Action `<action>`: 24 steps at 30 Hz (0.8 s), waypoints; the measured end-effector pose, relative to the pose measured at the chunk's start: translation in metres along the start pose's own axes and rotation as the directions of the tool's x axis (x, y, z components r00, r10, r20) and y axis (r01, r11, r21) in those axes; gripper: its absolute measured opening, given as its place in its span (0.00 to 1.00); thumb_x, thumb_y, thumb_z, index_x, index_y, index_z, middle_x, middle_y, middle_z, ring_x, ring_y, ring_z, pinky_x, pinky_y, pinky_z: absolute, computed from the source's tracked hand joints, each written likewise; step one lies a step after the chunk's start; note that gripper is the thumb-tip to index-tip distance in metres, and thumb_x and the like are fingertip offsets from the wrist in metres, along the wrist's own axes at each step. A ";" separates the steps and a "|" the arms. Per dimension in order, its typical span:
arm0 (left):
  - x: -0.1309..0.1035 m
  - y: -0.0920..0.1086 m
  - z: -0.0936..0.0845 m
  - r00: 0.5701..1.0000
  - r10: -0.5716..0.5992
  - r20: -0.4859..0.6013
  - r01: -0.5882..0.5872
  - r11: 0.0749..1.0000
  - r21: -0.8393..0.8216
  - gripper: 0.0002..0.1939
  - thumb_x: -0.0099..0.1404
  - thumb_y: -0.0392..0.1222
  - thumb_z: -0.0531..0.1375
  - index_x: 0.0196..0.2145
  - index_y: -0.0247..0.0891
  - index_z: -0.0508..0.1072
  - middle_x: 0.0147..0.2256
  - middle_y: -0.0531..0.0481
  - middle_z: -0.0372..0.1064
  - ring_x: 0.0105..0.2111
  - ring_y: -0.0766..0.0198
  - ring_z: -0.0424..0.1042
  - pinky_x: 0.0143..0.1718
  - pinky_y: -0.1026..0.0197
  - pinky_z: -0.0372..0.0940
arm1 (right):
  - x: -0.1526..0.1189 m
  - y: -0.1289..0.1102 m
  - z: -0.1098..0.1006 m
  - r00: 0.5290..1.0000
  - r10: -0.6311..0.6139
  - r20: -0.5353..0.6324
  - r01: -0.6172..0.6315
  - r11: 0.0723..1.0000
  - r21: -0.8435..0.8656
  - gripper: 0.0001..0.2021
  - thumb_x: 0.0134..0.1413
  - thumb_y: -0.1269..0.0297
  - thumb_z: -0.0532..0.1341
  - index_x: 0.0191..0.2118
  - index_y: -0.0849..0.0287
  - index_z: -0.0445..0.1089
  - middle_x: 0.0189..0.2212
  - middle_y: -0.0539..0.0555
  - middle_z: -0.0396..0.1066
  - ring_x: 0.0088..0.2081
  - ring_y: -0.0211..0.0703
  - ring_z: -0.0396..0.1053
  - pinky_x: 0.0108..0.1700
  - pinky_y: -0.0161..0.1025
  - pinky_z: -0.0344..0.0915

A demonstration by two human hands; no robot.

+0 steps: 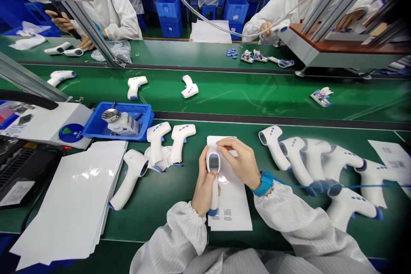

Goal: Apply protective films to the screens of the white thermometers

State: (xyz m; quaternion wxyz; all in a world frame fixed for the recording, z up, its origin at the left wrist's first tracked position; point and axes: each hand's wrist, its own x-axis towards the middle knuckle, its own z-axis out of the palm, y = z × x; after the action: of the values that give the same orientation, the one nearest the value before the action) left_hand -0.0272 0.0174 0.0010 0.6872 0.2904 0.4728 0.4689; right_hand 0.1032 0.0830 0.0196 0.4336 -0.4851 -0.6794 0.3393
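A white and blue forehead thermometer (214, 162) is upright in my left hand (203, 188), its small grey screen facing me. The fingers of that hand are wrapped around its handle, with the thumb just below the screen. My right hand (240, 161), with a blue wrist strap (263, 183), is at the thermometer's upper right edge. Its thumb and forefinger are drawn together there; whatever they pinch is too small to make out. Under both hands lies a white label sheet (236, 209) with small printed text near its lower end.
Several thermometers (298, 160) lie to the right, and another (131, 180) to the left. A blue tray (146, 124) holds a bottle with a metal top. White sheets (70, 201) are stacked at left. Beyond runs a green conveyor (231, 94); co-workers sit across it.
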 end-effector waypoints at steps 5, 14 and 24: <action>0.002 0.018 0.011 0.975 0.178 -0.129 -0.188 0.980 -0.062 0.32 0.67 0.42 0.52 0.66 0.56 0.45 0.61 0.51 0.56 0.52 0.60 0.67 0.53 0.59 0.61 | -0.019 -0.015 -0.004 0.882 0.299 0.364 -0.361 0.926 0.113 0.12 0.58 0.55 0.60 0.44 0.56 0.65 0.39 0.53 0.71 0.40 0.43 0.71 0.42 0.41 0.70; 0.028 0.050 0.004 0.996 0.091 0.022 -0.093 0.991 0.101 0.30 0.68 0.50 0.53 0.65 0.51 0.50 0.66 0.50 0.48 0.66 0.55 0.43 0.64 0.51 0.41 | 0.122 0.037 -0.013 0.931 0.365 0.024 -0.258 0.700 -0.666 0.20 0.62 0.63 0.53 0.57 0.64 0.55 0.47 0.65 0.69 0.45 0.53 0.71 0.44 0.45 0.66; 0.026 0.031 -0.017 0.995 0.048 -0.089 -0.009 0.918 0.397 0.18 0.60 0.44 0.54 0.47 0.37 0.71 0.51 0.39 0.63 0.55 0.49 0.61 0.57 0.51 0.54 | 0.276 0.024 0.121 0.906 0.423 -0.022 -0.337 0.688 -0.643 0.33 0.57 0.45 0.56 0.56 0.70 0.58 0.50 0.73 0.65 0.53 0.62 0.63 0.49 0.53 0.61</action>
State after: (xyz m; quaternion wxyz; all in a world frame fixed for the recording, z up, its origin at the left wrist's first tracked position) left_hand -0.0516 0.0529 0.0101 0.5838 0.4071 0.5861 0.3872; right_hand -0.0411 0.3480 0.0225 0.1205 -0.7095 -0.6639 0.2034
